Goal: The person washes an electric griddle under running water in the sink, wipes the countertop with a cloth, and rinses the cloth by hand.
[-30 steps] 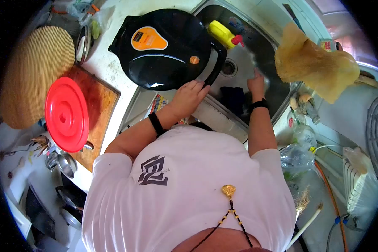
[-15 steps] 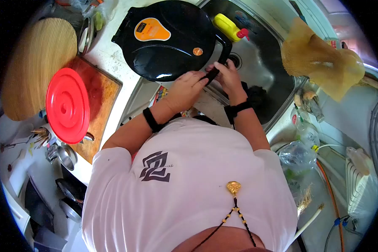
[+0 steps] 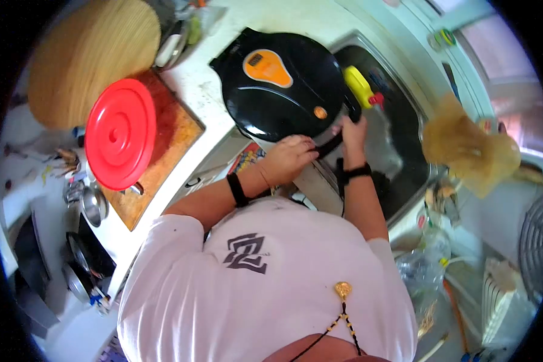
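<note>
A round black electric griddle (image 3: 283,90) with a shut lid and an orange panel sits on the counter, its right side reaching over the sink edge. Its black handle (image 3: 353,108) sticks out at the right front. Closed around this handle is my right hand (image 3: 354,136), near the sink. My left hand (image 3: 288,158) is at the griddle's front edge, its fingers bent over a black strip (image 3: 329,146) that runs between the two hands. The undersides of both hands' fingers are partly hidden. A black band is on each wrist.
The metal sink (image 3: 389,157) holds a yellow bottle (image 3: 359,86) with a red cap. To the left, a red lid (image 3: 120,134) lies over a wooden board (image 3: 178,130). A round woven mat (image 3: 93,60) stands behind it. Plastic bottles (image 3: 431,247) and a brown mesh cloth (image 3: 464,148) are at right.
The view has turned, so the griddle appears farther right and lower. My right hand has gone from fingertips at the handle to a fuller wrap around it. My left hand stays at the front edge.
</note>
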`<state>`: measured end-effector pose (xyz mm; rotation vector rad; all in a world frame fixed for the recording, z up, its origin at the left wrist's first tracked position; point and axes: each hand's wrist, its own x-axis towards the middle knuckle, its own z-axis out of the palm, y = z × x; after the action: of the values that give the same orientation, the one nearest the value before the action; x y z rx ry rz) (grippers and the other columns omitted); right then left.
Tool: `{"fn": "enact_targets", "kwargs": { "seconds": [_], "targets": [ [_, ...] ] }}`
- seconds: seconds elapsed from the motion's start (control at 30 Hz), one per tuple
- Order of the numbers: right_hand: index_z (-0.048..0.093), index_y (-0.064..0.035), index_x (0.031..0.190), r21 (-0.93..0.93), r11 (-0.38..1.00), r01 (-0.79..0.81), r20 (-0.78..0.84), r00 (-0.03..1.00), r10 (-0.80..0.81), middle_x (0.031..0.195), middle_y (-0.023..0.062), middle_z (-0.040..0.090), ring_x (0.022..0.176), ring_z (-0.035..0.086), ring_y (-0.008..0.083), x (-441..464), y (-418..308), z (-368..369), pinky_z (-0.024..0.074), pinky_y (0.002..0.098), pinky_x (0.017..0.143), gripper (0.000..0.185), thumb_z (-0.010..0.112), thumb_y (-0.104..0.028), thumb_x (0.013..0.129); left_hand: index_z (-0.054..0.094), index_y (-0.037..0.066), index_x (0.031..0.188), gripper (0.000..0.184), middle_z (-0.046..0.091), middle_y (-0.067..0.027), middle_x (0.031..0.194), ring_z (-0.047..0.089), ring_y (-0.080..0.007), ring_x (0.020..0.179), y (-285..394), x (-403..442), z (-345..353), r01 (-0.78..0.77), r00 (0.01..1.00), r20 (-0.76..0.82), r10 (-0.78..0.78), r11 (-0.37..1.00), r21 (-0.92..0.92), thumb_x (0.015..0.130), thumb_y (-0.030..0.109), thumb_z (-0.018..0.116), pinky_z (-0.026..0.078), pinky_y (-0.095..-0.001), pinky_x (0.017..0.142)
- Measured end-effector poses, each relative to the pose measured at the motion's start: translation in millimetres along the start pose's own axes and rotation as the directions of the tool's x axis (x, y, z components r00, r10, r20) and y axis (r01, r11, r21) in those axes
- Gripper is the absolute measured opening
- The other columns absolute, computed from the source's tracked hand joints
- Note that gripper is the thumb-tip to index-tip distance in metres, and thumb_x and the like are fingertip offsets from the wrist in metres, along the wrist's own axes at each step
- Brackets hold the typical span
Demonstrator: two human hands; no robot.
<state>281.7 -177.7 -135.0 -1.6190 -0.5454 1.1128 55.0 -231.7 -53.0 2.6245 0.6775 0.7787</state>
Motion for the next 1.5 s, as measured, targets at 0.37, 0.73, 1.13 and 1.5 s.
{"fn": "enact_targets", "kwargs": {
  "seconds": [0.37, 0.73, 1.13, 1.5],
  "targets": [
    [0.05, -0.0028, 0.092, 0.246, 0.96, -0.133, 0.001, 0.991, 0.137, 0.068, 0.0062, 0.052, 0.056, 0.054, 0.0191, -33, -7, 10, 0.0474, 0.0317, 0.051, 0.009, 0.054, -0.003, 0.084, 0.065, 0.0, 0.099, 0.014, 0.063, -0.0026, 0.08, 0.058, -0.0118, 0.067, -12, 7, -122, 0.305, 0.641, -0.113, -0.759, 0.387, -0.87, 0.086, 0.005, 0.063, 0.048, -0.0256, 0.065],
    [0.043, -0.0038, 0.102, 0.276, 0.941, -0.197, -0.037, 0.976, 0.216, 0.077, 0.0095, 0.052, 0.059, 0.051, 0.0207, -42, -17, 12, 0.0459, 0.0351, 0.053, 0.022, 0.055, -0.004, 0.084, 0.064, 0.006, 0.095, 0.011, 0.053, -0.006, 0.065, 0.043, -0.0133, 0.045, 92, 84, -254, -0.448, 0.892, -0.444, 0.085, 0.02, -0.894, 0.084, 0.004, 0.066, 0.031, -0.0281, 0.04],
    [0.039, -0.0032, 0.106, 0.285, 0.938, -0.196, -0.085, 0.97, 0.228, 0.074, 0.0093, 0.05, 0.056, 0.05, 0.0206, -45, -18, 15, 0.0424, 0.0358, 0.049, 0.027, 0.057, -0.006, 0.085, 0.047, 0.001, 0.082, 0.021, 0.046, -0.0108, 0.071, 0.045, -0.0244, 0.052, 48, 75, -252, -0.354, 0.9, -0.371, 0.231, -0.112, -0.929, 0.097, 0.015, 0.043, 0.033, -0.0343, 0.045],
    [0.043, -0.0049, 0.102, 0.238, 0.956, -0.171, -0.097, 0.975, 0.198, 0.076, 0.009, 0.053, 0.057, 0.053, 0.0199, -40, -9, 14, 0.0459, 0.0349, 0.05, 0.026, 0.06, -0.009, 0.083, 0.055, -0.002, 0.095, 0.015, 0.053, -0.0124, 0.076, 0.053, -0.0236, 0.057, 5, 73, -266, -0.233, 0.918, -0.232, 0.322, -0.037, -0.972, 0.092, 0.012, 0.053, 0.039, -0.0341, 0.049]
  ]
}}
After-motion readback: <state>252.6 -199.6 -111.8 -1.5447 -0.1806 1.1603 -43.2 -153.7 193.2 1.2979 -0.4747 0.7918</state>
